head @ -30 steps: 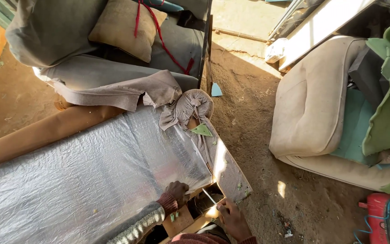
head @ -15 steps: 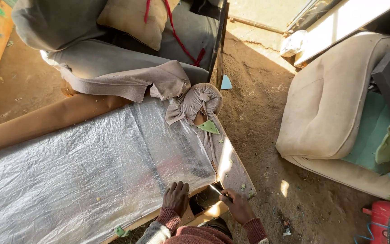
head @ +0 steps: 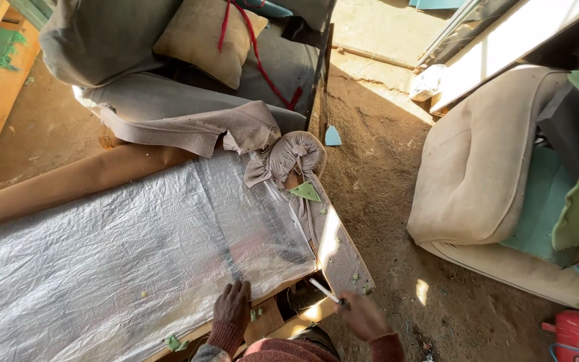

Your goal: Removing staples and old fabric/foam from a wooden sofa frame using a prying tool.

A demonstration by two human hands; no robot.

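A silvery woven plastic sheet, crinkled and shining, is lying stretched flat over a long wooden frame, its near edge running along the frame's rail. A thin white stick-like tool is slanting over the frame's open corner, just beside the sheet's edge.

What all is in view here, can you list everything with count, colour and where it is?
Woven plastic sheet: one, silvery white, stretched over the wooden frame.
Wooden frame: one, pale, lower centre.
Brown fabric strip: one, along the sheet's upper edge.
Grey upholstery cloth: one, bunched at the frame's top corner.
Tan cushion: one, top centre, red cord across it.
Beige seat cushion: one, right, on the dirt floor.
Green foam triangle: one, on the frame's corner.
Red container: one, bottom right.
Left hand: pressing the sheet's lower edge.
Right hand: holding a thin white stick.
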